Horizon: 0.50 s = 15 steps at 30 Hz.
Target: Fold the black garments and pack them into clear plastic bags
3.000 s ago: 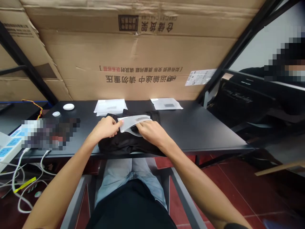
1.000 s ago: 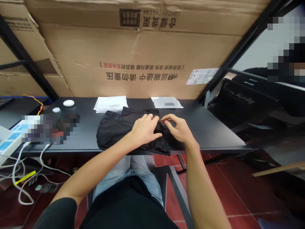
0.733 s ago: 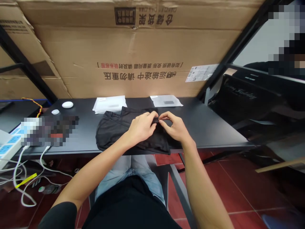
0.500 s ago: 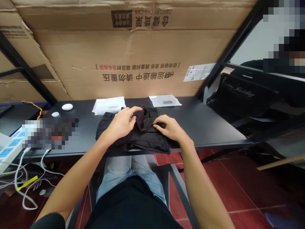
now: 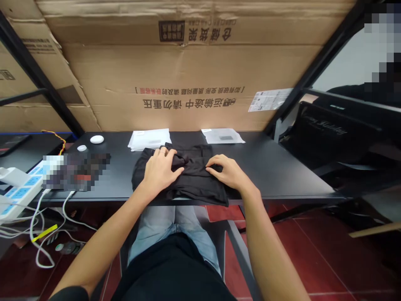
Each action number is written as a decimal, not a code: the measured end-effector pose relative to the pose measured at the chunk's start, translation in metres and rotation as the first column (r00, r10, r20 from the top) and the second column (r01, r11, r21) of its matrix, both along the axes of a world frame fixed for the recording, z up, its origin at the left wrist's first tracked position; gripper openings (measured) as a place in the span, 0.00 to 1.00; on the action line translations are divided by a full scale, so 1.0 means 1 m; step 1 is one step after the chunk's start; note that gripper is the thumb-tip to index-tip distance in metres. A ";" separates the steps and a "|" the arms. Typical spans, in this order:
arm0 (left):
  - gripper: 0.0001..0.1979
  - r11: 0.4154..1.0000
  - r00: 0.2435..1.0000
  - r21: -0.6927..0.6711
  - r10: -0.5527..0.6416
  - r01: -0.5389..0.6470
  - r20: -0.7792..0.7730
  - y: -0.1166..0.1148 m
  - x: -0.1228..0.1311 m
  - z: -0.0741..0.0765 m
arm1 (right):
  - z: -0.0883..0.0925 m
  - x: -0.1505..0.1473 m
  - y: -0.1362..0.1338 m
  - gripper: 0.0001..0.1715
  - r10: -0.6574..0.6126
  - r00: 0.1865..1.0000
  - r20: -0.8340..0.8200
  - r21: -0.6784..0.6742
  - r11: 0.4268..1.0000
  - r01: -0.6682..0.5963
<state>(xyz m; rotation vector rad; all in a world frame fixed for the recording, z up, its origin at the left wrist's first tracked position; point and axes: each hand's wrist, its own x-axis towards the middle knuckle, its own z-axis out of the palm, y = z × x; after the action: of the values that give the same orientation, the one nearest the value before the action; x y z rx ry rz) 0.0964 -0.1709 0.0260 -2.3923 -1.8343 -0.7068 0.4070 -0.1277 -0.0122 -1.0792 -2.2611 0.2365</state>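
Note:
A folded black garment (image 5: 198, 184) lies rumpled on the dark tabletop, its near edge reaching the table's front edge. My left hand (image 5: 161, 170) rests on the garment's left part, fingers bent and apart, the thumb stretched to the right. At the garment's right side, my right hand (image 5: 230, 173) pinches a bit of the cloth between thumb and forefinger. What kind of garment it is cannot be made out, since it is folded and partly covered by my left hand.
Behind the garment lie white plastic packets (image 5: 149, 139) and another flat packet (image 5: 223, 136). A cardboard sheet (image 5: 175, 71) stands along the back. To the left are a white oval object (image 5: 97, 139), a small white disc (image 5: 82, 148) and a power strip (image 5: 23, 192) with cables.
My left hand has let go of the raised dark fold and opened, lying flatter on the garment. That fold has dropped down. My right hand keeps its pinch; the view has shifted slightly.

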 end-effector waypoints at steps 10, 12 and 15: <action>0.33 0.962 0.950 -0.044 0.274 -0.270 0.149 0.006 -0.067 0.011 | -0.003 -0.005 0.002 0.08 -0.073 0.997 -0.029 0.009 0.997 0.073; 0.35 0.946 0.938 -0.086 0.323 -0.314 0.123 -0.003 -0.089 0.006 | -0.006 -0.006 0.004 0.06 -0.099 0.995 -0.024 0.014 0.995 0.099; 0.26 0.954 0.957 -0.135 0.278 -0.266 0.085 -0.013 -0.114 -0.007 | -0.010 -0.006 0.008 0.11 -0.107 0.994 -0.031 0.041 0.993 0.109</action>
<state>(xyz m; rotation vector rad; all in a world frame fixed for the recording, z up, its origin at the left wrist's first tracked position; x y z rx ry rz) -0.0179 -0.1841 0.0193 -2.1396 -2.2538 -0.7199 0.4008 -0.1198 -0.0224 -1.1640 -2.1646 0.1573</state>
